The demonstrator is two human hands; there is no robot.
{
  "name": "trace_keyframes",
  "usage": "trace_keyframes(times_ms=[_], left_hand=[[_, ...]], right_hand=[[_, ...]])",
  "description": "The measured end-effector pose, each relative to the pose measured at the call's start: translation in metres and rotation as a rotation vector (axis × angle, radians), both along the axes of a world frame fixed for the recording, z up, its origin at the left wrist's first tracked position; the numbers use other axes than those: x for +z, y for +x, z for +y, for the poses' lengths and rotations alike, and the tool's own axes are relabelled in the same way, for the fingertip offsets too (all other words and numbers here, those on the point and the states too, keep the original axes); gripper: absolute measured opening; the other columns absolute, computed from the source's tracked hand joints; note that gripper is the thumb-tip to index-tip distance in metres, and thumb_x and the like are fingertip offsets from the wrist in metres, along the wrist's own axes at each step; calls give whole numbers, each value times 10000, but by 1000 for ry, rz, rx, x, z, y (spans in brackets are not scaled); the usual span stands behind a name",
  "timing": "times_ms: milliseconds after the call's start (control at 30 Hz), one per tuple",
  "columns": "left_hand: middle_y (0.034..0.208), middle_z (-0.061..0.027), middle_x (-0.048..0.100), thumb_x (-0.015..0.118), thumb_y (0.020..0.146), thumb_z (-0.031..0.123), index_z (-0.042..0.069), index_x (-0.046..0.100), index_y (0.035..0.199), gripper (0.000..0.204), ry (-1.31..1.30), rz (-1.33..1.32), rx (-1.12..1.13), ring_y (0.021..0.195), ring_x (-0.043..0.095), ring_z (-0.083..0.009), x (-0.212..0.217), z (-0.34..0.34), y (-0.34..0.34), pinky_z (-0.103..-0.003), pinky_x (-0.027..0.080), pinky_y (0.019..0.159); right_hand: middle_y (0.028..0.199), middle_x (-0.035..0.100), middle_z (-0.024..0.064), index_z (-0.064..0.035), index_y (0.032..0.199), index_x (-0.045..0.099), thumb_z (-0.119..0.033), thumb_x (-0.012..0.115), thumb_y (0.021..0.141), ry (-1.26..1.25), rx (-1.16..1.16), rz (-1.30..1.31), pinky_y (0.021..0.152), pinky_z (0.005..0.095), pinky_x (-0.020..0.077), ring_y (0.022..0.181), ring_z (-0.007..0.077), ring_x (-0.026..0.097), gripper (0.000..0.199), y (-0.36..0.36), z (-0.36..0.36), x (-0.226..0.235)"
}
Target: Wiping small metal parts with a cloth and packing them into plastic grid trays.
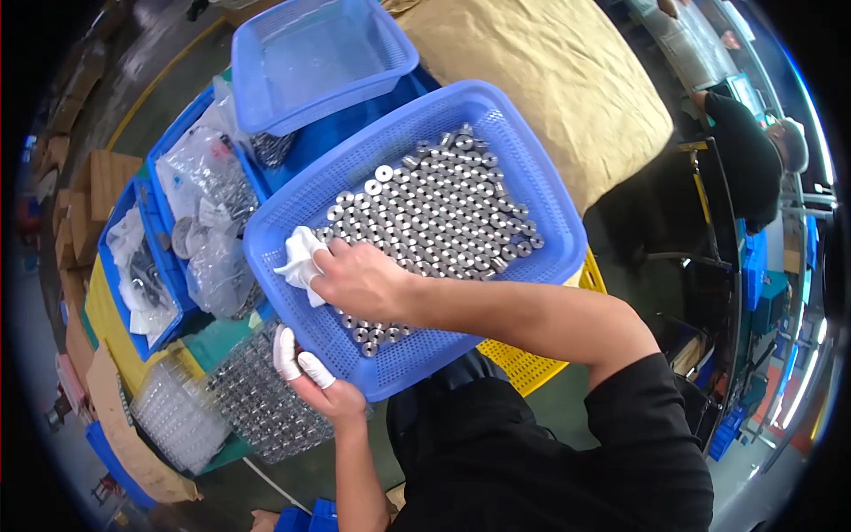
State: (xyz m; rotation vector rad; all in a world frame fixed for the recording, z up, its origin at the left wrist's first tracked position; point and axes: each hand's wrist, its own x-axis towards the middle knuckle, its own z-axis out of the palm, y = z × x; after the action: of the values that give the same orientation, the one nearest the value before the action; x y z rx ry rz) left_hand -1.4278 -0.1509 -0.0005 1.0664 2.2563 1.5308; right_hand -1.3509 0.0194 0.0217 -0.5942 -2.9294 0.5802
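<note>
The right hand (368, 282) is closed on a crumpled white cloth (301, 262), pinching it between bent fingers inside a large blue perforated basket (532, 168), near its left wall. Around and beyond this hand, spreading far to its right, lie many small, shiny metal cylinders (434, 208), packed closely over the basket's floor; those whose ends show have a hole in the middle. A few more sit just on the near side of the right hand, by the basket's near wall. The left hand (337, 401) is at the outside of the basket's near-left corner, with white covers (315, 369) on two of its digits; whether it grips the wall or only steadies it, I cannot tell. Left of the left hand, a clear tray of metal parts (270, 395) lies beside a pale translucent tray (182, 415). Past these, beyond the left hand, are blue bins (175, 279) holding plastic bags (217, 168). Farther ahead of both hands stands a second blue basket (332, 99), and to its right spreads a tan cloth (541, 75). A yellow basket (523, 365) shows beneath the right forearm, and well off to the right is another person (740, 155) in dark clothing.
</note>
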Motion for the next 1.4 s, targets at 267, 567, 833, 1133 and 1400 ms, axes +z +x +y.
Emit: trace_keyframes(times_ms=[267,567,833,1133,1400], left_hand=[[1343,-173,488,403,1039,160,-47,419,1365,386,10,5,-54,1200,507,-256,-6,1,-1,-377,392,1040],[1322,-155,496,408,1042,157,-46,454,1341,364,17,-29,-38,1171,510,-242,-4,5,-1,-367,409,1017],[1283,-236,513,369,1052,253,-85,483,1291,429,140,-125,-16,1194,501,-345,-18,2,-1,-429,371,1048],[1376,-210,469,290,1065,378,-60,494,1326,549,160,-129,-111,1283,453,-325,-5,-8,-8,-416,332,1088],[1414,-143,467,238,1049,504,9,571,1285,641,103,-434,-109,1205,513,-255,3,-26,-27,-369,414,962]], right_hand=[[971,610,138,-48,920,659,-92,611,789,371,-430,-395,621,368,573,882,275,654,146,109,73,1],[923,625,193,-20,892,646,-68,613,752,243,-598,-470,695,462,539,777,363,663,152,171,57,44],[869,642,176,-23,816,652,-77,630,695,-20,-491,-445,744,453,517,851,364,645,135,143,-7,37],[903,657,169,-35,796,696,-108,651,725,-145,-163,-313,738,425,543,841,335,669,111,51,-71,25],[856,694,222,-16,870,699,-169,645,704,-320,-89,-406,733,441,541,867,362,683,231,22,-50,59]])
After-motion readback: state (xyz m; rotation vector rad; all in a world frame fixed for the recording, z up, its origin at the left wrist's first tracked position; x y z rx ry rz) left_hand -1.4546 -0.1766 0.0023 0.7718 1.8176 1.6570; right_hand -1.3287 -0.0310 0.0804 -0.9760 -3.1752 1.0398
